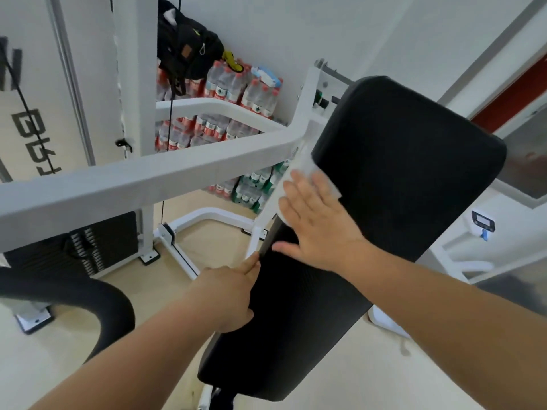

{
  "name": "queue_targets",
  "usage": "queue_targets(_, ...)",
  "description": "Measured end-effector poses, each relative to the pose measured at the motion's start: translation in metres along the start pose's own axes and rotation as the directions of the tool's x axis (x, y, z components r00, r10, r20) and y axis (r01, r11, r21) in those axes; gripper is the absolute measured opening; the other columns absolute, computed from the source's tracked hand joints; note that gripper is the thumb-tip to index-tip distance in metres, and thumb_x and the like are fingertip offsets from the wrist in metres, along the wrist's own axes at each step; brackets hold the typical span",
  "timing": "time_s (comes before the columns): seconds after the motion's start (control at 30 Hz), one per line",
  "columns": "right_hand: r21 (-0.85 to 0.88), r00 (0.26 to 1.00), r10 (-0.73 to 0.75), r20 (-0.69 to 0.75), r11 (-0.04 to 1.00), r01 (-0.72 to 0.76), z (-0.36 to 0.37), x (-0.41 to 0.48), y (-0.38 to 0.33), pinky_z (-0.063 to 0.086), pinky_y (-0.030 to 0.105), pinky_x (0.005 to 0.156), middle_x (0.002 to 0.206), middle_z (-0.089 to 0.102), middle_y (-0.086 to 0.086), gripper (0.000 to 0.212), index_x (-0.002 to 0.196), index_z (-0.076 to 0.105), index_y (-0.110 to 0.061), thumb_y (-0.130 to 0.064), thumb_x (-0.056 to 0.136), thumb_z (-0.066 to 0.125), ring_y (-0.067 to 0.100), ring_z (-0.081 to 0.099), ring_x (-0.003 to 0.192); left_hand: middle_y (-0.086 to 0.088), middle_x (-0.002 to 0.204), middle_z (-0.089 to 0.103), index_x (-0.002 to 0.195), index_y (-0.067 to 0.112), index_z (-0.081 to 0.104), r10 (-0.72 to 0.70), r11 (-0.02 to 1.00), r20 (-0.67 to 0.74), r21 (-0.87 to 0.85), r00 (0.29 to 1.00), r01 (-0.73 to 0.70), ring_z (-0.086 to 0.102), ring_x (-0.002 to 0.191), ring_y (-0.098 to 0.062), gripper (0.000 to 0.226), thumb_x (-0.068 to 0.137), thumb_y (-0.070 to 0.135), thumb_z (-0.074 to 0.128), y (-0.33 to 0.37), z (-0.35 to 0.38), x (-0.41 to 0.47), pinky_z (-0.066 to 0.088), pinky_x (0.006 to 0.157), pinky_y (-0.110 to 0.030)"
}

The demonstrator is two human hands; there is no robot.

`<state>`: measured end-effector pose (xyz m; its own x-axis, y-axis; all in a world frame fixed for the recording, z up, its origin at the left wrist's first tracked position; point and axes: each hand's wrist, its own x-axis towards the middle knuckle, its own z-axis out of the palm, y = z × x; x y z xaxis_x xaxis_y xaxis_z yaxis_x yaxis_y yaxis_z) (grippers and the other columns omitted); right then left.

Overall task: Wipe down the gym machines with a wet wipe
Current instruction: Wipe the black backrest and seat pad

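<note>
Hands, two, bare, both on the machine as I read them from my station

- Right hand (319,223): laid flat, fingers straight and spread, pressing the wet wipe (302,167) against the black pad (399,161)
- Left hand (228,294): lower on the same pad, clasping its left edge; thumb on the padded face, forefinger lying along the edge, the other fingers behind the pad where I cannot see them
- Wet wipe: white, crumpled, trapped under the right fingers at the pad's left edge; its far end sticks out past the fingertips, just beside the spot where the white frame beam (142,184) meets the pad
- Black pad: long, rounded corners, tilted, running from lower centre to upper right
- White frame beam: crosses from the left border to the pad's upper left side
- Weight stack (88,247): black, under the beam at left
- Cable (171,99): thin, black, hanging straight down behind the beam
- Packs of bottled water (236,87): stacked against the wall behind the frame, red labels above, green lower
- Backpack (189,51): black, hanging above the bottles
- Floor (216,241): pale beige
</note>
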<state>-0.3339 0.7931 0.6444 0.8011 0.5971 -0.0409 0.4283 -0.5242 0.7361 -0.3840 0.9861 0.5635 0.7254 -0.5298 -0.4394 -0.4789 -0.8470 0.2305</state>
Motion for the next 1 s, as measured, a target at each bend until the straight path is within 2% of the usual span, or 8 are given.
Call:
queue_targets(0.2, -0.077, 0.979, -0.199, -0.050, 0.978, 0.195, 0.014, -0.022, 0.021, -0.012, 0.048, 0.127, 0.171, -0.017, 0.010, 0.087, 0.163, -0.011, -0.016, -0.072, 0.101, 0.012, 0.030, -0.018, 0.157, 0.017, 0.165, -0.027, 0.162, 0.025, -0.009, 0.006, 1.000, 0.005, -0.023, 1.000, -0.006, 0.054, 0.125, -0.030, 0.085, 0.100, 0.043, 0.045, -0.002, -0.001, 0.001, 0.047, 0.094, -0.043)
queue_targets(0.33, 0.042, 0.967, 0.163, -0.194, 0.987, -0.158, -0.001, -0.025, 0.073, -0.002, 0.052, 0.128, 0.170, -0.016, 0.013, 0.090, 0.165, -0.006, -0.018, -0.074, 0.101, 0.023, 0.035, -0.009, 0.158, 0.018, 0.164, -0.028, 0.162, 0.025, -0.009, 0.046, 0.998, 0.028, -0.038, 0.999, -0.045, 0.054, 0.130, -0.026, 0.085, 0.102, 0.041, 0.048, -0.003, -0.004, 0.000, 0.048, 0.101, -0.045)
queue_targets(0.5, 0.303, 0.836, 0.542, -0.084, 0.813, -0.497, 0.011, -0.025, 0.010, -0.007, 0.059, 0.126, 0.166, -0.021, 0.025, 0.099, 0.163, -0.008, -0.008, -0.076, 0.098, 0.022, 0.046, -0.018, 0.154, 0.014, 0.170, -0.005, 0.164, 0.026, 0.009, 0.044, 0.987, -0.037, -0.151, 0.998, -0.049, 0.043, 0.143, -0.018, 0.069, 0.104, 0.030, 0.044, -0.002, -0.018, -0.006, 0.044, 0.105, -0.035)
queue_targets(0.63, 0.222, 0.988, 0.138, -0.061, 0.967, -0.122, 0.055, -0.057, -0.063, -0.017, 0.054, 0.124, 0.169, -0.023, 0.012, 0.092, 0.164, -0.004, -0.015, -0.074, 0.099, 0.023, 0.037, -0.025, 0.154, -0.001, 0.147, 0.050, 0.139, 0.018, 0.050, -0.137, 0.985, -0.248, -0.138, 0.959, 0.105, 0.053, 0.129, -0.024, 0.038, 0.102, 0.023, 0.042, 0.004, -0.034, -0.014, 0.048, 0.101, -0.039)
queue_targets(0.73, 0.143, 0.995, -0.065, -0.071, 0.987, 0.075, 0.080, -0.089, -0.048, -0.015, 0.047, 0.126, 0.170, -0.022, 0.005, 0.087, 0.164, -0.005, -0.018, -0.071, 0.102, 0.023, 0.028, -0.020, 0.157, -0.003, 0.149, 0.050, 0.141, 0.017, 0.053, -0.109, 0.987, -0.449, -0.154, 0.887, 0.043, 0.050, 0.133, -0.026, 0.041, 0.101, 0.021, 0.047, 0.015, -0.045, -0.021, 0.046, 0.106, -0.041)
queue_targets(0.8, 0.149, 0.976, 0.121, -0.180, 0.984, -0.094, 0.083, -0.100, -0.015, -0.006, 0.049, 0.128, 0.172, -0.009, 0.010, 0.091, 0.165, 0.006, -0.016, -0.071, 0.100, 0.036, 0.031, -0.007, 0.159, -0.003, 0.164, 0.033, 0.155, 0.020, 0.040, -0.025, 0.992, -0.551, -0.115, 0.834, -0.047, 0.037, 0.146, -0.027, 0.054, 0.101, 0.023, 0.049, 0.030, -0.053, -0.025, 0.034, 0.117, -0.043)
queue_targets(0.87, 0.265, 0.838, 0.484, -0.253, 0.867, -0.421, 0.077, -0.107, 0.032, 0.004, 0.056, 0.128, 0.170, 0.004, 0.022, 0.097, 0.164, 0.013, -0.008, -0.072, 0.098, 0.043, 0.043, 0.003, 0.157, 0.000, 0.170, 0.012, 0.162, 0.024, 0.023, 0.048, 0.995, -0.570, -0.042, 0.820, -0.087, 0.023, 0.153, -0.023, 0.063, 0.103, 0.028, 0.045, 0.045, -0.060, -0.025, 0.021, 0.124, -0.041)
queue_targets(1.0, 0.438, 0.580, 0.810, -0.088, 0.555, -0.708, 0.057, -0.112, 0.081, -0.001, 0.058, 0.127, 0.166, -0.005, 0.033, 0.102, 0.160, -0.003, 0.003, -0.074, 0.100, 0.024, 0.052, -0.006, 0.154, 0.004, 0.168, -0.024, 0.163, 0.025, -0.006, 0.076, 0.997, -0.499, 0.051, 0.863, -0.058, -0.005, 0.157, -0.019, 0.073, 0.105, 0.031, 0.038, 0.073, -0.068, -0.009, 0.005, 0.128, -0.043)
